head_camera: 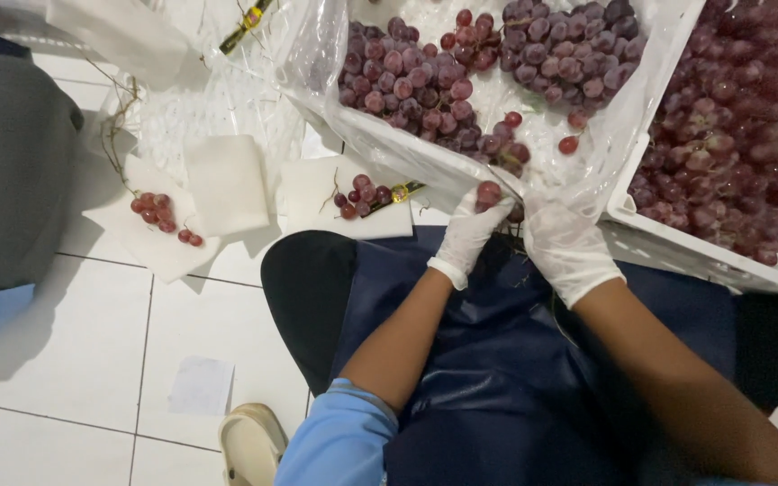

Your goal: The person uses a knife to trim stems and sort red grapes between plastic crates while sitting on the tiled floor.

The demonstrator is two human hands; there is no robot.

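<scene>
Both my hands wear white gloves and meet over my dark blue apron, at the near edge of a white crate. My left hand (468,232) pinches a small bunch of red grapes (490,193), with one grape showing between thumb and fingers. My right hand (565,245) rests right beside it, fingers curled on the bunch's stem and the clear plastic liner (628,117); exactly what it grips is hidden. The crate (425,162) holds several bunches of red grapes (407,81).
A second white crate (677,252) full of red grapes stands at the right. White paper sheets (227,184) lie on the tiled floor with small grape clusters (159,216) (360,193). Another person in grey and blue sits at the left (11,162). A pale sandal (249,443) is below.
</scene>
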